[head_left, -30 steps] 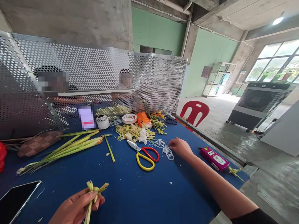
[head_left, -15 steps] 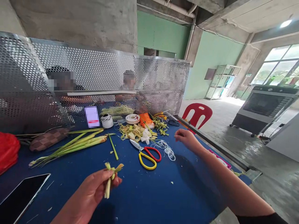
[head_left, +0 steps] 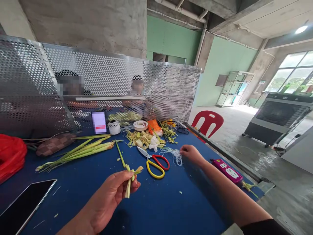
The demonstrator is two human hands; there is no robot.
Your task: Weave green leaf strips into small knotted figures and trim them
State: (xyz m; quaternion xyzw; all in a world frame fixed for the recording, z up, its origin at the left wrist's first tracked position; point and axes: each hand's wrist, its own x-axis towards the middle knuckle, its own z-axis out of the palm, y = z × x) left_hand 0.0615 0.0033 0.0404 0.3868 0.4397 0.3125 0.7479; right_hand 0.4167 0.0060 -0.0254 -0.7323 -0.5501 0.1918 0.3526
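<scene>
My left hand (head_left: 119, 189) pinches a small knotted bundle of pale green leaf strips (head_left: 128, 189) between thumb and fingers, raised over the blue table. On the right, my right hand (head_left: 193, 155) has its fingers closed at the edge of a loose heap of thin white string (head_left: 178, 158); the fingertips appear to grip a strand, though the contact is small. Between the hands lie scissors (head_left: 156, 169) with one yellow and one red handle loop, blades pointing away to the left. A cut green stalk (head_left: 120, 155) lies just beyond the left hand.
Long green stalks (head_left: 80, 151) lie left, near a phone (head_left: 26, 205) and red plastic bag (head_left: 11, 156). Leaf scraps (head_left: 139, 138), a thread spool (head_left: 114, 127) and tape roll (head_left: 140, 125) sit before a perforated metal screen (head_left: 97, 71). A magenta tag (head_left: 227, 171) lies beside my right forearm.
My right hand has come down to the string heap and its fingers have closed there. My left hand, still holding the leaf bundle, has shifted right. The view has moved slightly.
</scene>
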